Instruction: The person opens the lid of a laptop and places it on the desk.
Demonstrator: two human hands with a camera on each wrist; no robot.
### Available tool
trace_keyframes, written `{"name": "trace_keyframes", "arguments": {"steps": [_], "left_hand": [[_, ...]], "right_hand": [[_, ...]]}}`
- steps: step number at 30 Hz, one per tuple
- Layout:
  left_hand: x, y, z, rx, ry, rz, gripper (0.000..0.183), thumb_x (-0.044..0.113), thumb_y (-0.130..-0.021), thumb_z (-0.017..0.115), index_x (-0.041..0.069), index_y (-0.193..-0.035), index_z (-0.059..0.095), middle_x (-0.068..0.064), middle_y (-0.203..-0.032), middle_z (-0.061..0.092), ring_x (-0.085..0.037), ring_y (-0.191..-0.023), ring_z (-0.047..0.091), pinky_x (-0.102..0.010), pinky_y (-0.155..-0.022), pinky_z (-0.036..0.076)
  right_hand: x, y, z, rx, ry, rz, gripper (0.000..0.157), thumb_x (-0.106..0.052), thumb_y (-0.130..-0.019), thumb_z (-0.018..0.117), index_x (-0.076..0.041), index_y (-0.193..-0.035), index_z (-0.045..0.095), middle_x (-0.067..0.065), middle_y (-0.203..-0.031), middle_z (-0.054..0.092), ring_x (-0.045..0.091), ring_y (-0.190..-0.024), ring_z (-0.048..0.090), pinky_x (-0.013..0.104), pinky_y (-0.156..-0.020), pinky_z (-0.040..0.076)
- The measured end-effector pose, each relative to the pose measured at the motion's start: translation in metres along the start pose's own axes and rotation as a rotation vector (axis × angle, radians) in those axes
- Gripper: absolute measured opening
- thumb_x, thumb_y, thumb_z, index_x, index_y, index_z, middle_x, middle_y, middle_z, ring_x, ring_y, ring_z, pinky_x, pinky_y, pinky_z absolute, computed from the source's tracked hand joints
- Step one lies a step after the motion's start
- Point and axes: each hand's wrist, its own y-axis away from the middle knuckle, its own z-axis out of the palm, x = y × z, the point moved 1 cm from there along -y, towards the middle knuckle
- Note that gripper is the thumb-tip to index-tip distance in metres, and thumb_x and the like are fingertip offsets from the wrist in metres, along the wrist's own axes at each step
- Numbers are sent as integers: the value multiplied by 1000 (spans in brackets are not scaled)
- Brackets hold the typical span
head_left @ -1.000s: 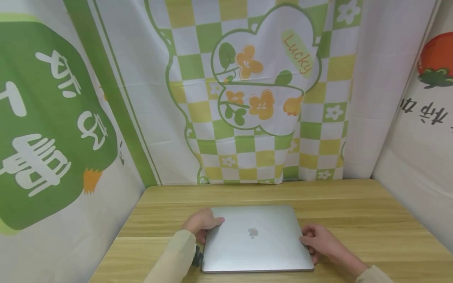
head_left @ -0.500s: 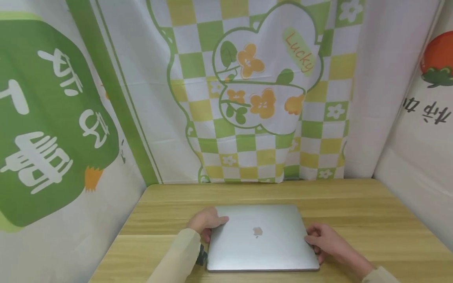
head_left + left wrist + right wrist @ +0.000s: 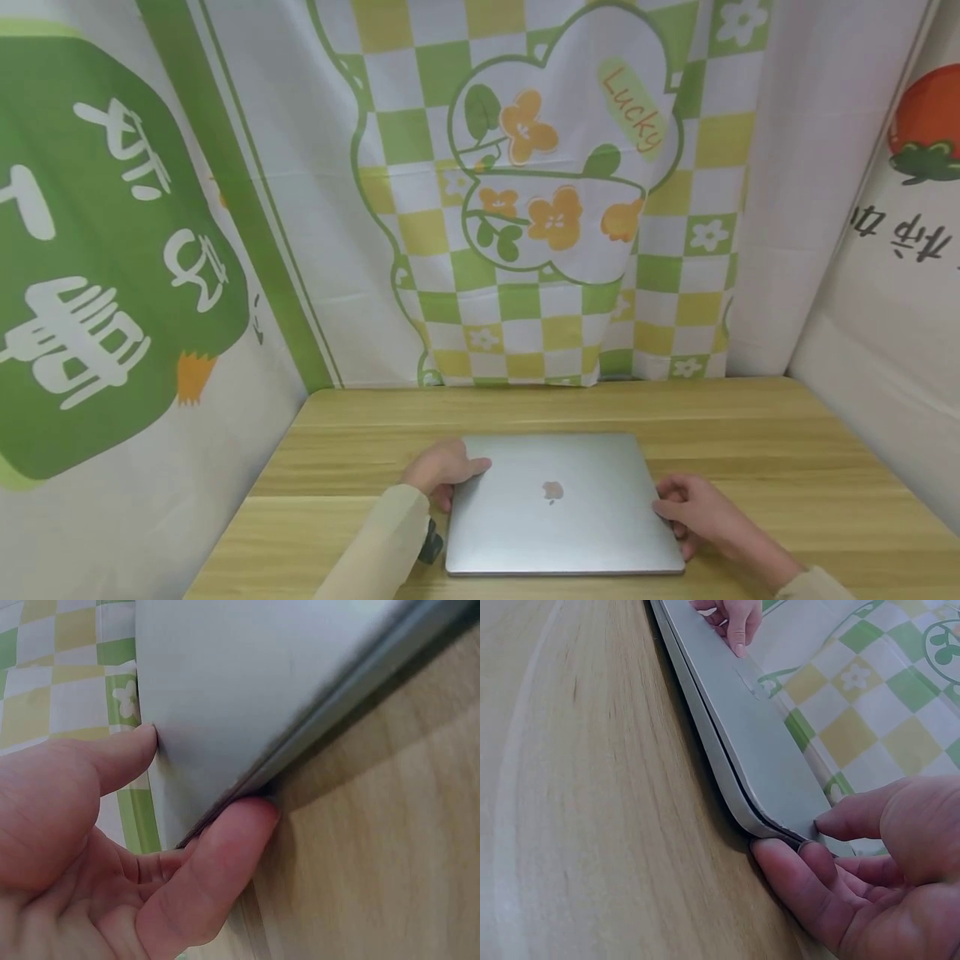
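Note:
A closed silver laptop with an apple logo on its lid lies on the wooden table near the front. My left hand grips its left side, thumb on top of the lid. In the left wrist view, that hand's fingers curl against the laptop's lower edge. On the opposite side my right hand pinches the right edge. The right wrist view has the thumb of the right hand on the lid and its fingers curled at the underside, close to a rounded corner.
The wooden table reaches back to a hanging green and yellow checked cloth. Printed cloth panels also stand at left and right. A small black object sits by the left wrist, beside the laptop.
The laptop has shifted a little to the right in the head view, and both hands have moved along with it, keeping their hold on its sides.

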Motion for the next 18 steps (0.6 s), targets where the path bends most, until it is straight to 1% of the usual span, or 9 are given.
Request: {"name": "trace_keyframes", "arguments": {"steps": [7,9,12,18], "left_hand": [[5,-2,5,2,9,24,48,48,-92,63,0,-87,58,-14,-68,62,-22,-46,66,-23,-38,47],[7,-3,6,1,7,31,49,48,-92,63,-1,-87,59,-15,-66,63,-22,-45,65,-23,-38,46],[10,-4,6,0,0,45,51,48,-93,62,-2,-91,59,-15,-63,63,-22,-43,64,-23,-37,46],[12,-3,7,-2,-5,60,52,47,-93,62,-5,-96,62,-14,-60,63,-23,-43,65,-27,-39,50]], "right_hand": [[7,3,-6,-12,6,-5,41,-10,-91,66,10,-124,52,9,-81,57,19,-61,55,40,-48,57],[9,4,-9,-7,8,-2,41,-10,-91,66,10,-124,52,9,-82,57,18,-61,55,40,-48,57],[10,4,-12,-8,12,-3,41,-12,-91,66,9,-123,51,10,-84,57,18,-61,55,39,-48,57],[8,5,-14,-8,10,34,40,-12,-91,66,8,-123,52,10,-84,58,18,-61,55,38,-48,57]]}}
